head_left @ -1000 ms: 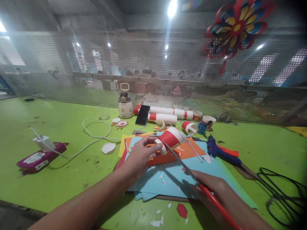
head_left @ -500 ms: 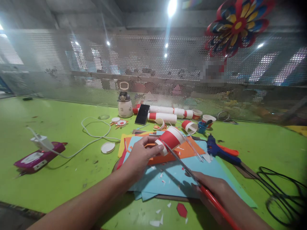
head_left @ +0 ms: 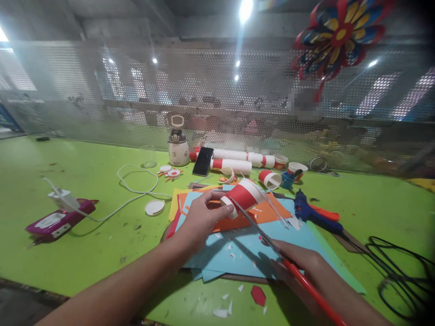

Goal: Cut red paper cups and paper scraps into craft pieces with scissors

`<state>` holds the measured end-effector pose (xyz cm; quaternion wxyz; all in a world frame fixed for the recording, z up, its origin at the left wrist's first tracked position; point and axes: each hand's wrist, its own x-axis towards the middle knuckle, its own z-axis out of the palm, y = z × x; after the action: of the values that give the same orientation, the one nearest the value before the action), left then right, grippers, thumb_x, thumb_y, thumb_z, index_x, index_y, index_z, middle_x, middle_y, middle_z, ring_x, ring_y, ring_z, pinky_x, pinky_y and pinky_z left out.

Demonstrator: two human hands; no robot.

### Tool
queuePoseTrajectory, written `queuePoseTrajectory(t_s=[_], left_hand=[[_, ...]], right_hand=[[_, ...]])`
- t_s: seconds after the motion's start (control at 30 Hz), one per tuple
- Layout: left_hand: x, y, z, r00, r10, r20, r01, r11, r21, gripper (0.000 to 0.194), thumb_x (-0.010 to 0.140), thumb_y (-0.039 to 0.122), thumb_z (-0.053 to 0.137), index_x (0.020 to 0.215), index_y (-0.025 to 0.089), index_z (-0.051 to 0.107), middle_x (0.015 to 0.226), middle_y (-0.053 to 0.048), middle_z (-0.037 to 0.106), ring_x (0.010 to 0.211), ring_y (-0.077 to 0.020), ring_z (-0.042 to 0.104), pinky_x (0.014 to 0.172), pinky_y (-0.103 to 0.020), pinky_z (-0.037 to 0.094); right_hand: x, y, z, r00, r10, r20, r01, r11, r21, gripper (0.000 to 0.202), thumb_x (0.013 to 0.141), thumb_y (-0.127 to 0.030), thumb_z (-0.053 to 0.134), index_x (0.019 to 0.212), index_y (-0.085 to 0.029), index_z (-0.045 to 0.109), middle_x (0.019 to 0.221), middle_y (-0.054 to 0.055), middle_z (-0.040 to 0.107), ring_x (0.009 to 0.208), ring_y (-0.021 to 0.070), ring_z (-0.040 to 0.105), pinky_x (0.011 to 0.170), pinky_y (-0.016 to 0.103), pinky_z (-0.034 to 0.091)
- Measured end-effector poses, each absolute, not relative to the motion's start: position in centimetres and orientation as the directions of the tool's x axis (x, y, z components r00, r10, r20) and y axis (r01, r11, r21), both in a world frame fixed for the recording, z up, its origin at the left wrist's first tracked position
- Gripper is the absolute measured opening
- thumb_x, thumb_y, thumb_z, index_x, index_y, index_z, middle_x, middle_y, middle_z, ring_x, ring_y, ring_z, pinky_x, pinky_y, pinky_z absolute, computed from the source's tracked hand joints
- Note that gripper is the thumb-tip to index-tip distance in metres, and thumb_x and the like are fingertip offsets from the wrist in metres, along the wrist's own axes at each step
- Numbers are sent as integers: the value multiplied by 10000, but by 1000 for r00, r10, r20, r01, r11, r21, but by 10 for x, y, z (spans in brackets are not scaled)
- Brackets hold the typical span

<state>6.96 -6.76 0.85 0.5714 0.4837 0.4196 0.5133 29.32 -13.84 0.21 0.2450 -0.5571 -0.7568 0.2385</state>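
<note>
A red and white paper cup [head_left: 244, 195] is tilted above the stacked coloured paper [head_left: 238, 253], its wide mouth facing right. My left hand [head_left: 204, 217] is closed around the cup's narrow end, thumb in front. My right hand [head_left: 299, 262] is wrapped round the red-handled scissors [head_left: 258, 230], whose blades reach up to the cup near my left thumb. One blade lies across the front of the cup; the rest of the blades is partly hidden behind it. Small white scraps lie on the blue sheet below.
Behind are a phone [head_left: 203, 161], white and red cup tubes [head_left: 234, 166], a bottle [head_left: 178, 151] and another cut cup [head_left: 269, 179]. To the right lie a blue glue gun [head_left: 316, 217] and black cable [head_left: 390, 271]; to the left, a purple power strip [head_left: 61, 222] with a white cord.
The view has shifted slightly, so things on the table appear a little further right. My hands, the cup and the scissors keep nearly the same pose.
</note>
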Motion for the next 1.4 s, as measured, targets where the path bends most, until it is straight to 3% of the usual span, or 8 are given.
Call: queuePoseTrajectory(t_s=[0.1,0.33,0.5,0.67,0.77,0.97,1.13,1.4], left_hand=[[70,-70,10,116,992,38,-138,-22,990,287,664,218,718,916,142,603,893,-122,672,813,-224,630,775,-365,460],[71,-72,13,108,993,54,-91,-44,995,325,644,228,735,929,147,602,935,-129,674,858,-238,626,764,-361,468],[70,-69,9,121,992,34,-166,-13,986,373,655,237,742,985,137,600,932,-114,674,842,-218,628,782,-356,463],[68,-64,3,212,971,112,-263,-53,963,252,729,296,707,901,125,636,846,-87,673,828,-190,619,842,-347,450],[68,-64,5,180,978,106,-219,-65,974,258,715,260,711,918,118,639,832,-89,679,821,-194,627,822,-338,459],[72,-70,12,120,987,105,-88,-95,992,390,673,245,714,1019,105,602,999,-149,674,920,-242,640,829,-371,489],[73,-72,14,79,990,119,-10,-118,993,407,667,263,707,1019,103,578,1027,-168,670,909,-247,650,807,-382,507],[71,-70,8,74,989,132,-22,-131,991,357,672,263,717,970,125,578,971,-143,674,877,-228,650,793,-389,525]], right_hand=[[295,-137,-2,-296,952,80,739,281,-612,371,817,-305,549,1166,-315,675,1106,41,746,973,348,685,862,428,516],[297,-138,-13,-262,958,113,737,274,-618,371,796,-290,537,1135,-287,688,945,40,778,831,311,707,761,393,550],[301,-137,-10,-261,962,77,794,259,-550,326,810,-270,531,1089,-272,701,971,43,771,880,309,705,817,380,531],[297,-137,-13,-261,954,145,796,298,-527,333,878,-328,462,1108,-242,687,1052,78,755,971,305,680,889,401,497],[295,-137,-13,-263,952,159,787,307,-536,353,885,-332,456,1151,-246,671,1087,75,746,996,310,673,920,425,477],[297,-139,-1,-297,952,69,783,284,-554,387,825,-298,546,1196,-291,654,1125,56,734,981,342,677,833,412,531],[293,-140,1,-354,928,119,728,353,-587,360,865,-282,503,1192,-265,651,1045,73,754,886,293,697,825,395,529],[297,-139,-4,-416,907,69,714,372,-593,380,864,-169,480,1220,-215,602,1095,75,723,900,252,671,785,346,513]])
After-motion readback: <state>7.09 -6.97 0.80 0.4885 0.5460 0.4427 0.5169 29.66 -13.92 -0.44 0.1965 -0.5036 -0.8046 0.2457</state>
